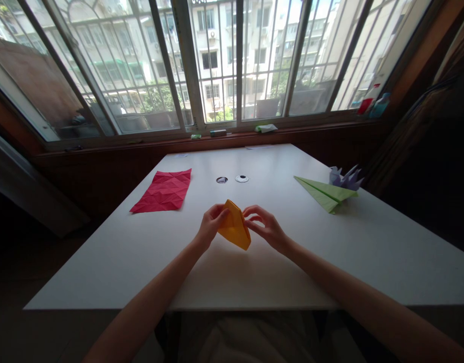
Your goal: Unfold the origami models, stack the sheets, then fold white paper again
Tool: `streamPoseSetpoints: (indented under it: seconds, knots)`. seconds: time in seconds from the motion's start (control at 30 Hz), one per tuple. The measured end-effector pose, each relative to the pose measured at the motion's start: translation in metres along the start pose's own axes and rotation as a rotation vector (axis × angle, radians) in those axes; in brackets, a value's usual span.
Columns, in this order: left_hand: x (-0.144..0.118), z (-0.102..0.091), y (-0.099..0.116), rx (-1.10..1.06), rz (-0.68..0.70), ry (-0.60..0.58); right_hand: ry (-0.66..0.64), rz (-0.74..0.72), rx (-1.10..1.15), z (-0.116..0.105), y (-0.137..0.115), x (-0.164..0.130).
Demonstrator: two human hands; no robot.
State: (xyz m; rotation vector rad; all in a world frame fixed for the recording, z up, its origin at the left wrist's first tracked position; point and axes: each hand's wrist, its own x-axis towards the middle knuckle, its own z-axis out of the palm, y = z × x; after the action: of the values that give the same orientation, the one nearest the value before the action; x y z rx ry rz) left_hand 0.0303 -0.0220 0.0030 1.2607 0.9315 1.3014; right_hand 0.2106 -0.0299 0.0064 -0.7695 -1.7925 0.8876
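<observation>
A folded orange paper (235, 229) is held just above the white table (114, 257) near its middle. My left hand (210, 225) pinches its left edge near the top. My right hand (265, 227) grips the right edge, fingers curled over the fold. The paper forms a pointed shape with its tip toward me.
A creased red paper sheet (163, 190) lies flat at the back left. A green paper plane (324, 192) and a pale purple folded figure (345, 177) sit at the right. Two small round holes (232, 179) are in the table's far middle. A barred window sill (224, 133) runs behind.
</observation>
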Motion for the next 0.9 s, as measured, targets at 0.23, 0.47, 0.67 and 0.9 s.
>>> streamPoseSetpoints:
  seconds: [0.23,0.47,0.67,0.9]
  knots:
    - [-0.0001,0.0000,-0.0008,0.044,0.004,0.006,-0.018,0.009,-0.078,-0.0036,-0.0017,0.0000]
    - [-0.0007,0.0000,0.0018,0.042,0.011,0.021,-0.046,0.057,-0.033,-0.0039,-0.0032,0.0017]
    - [-0.0006,-0.0007,0.0034,0.036,0.004,0.022,-0.063,0.098,0.031,-0.0046,-0.0001,0.0018]
    - [-0.0008,-0.0010,0.0040,0.047,-0.009,0.022,-0.100,0.222,0.232,-0.0044,-0.0053,0.0060]
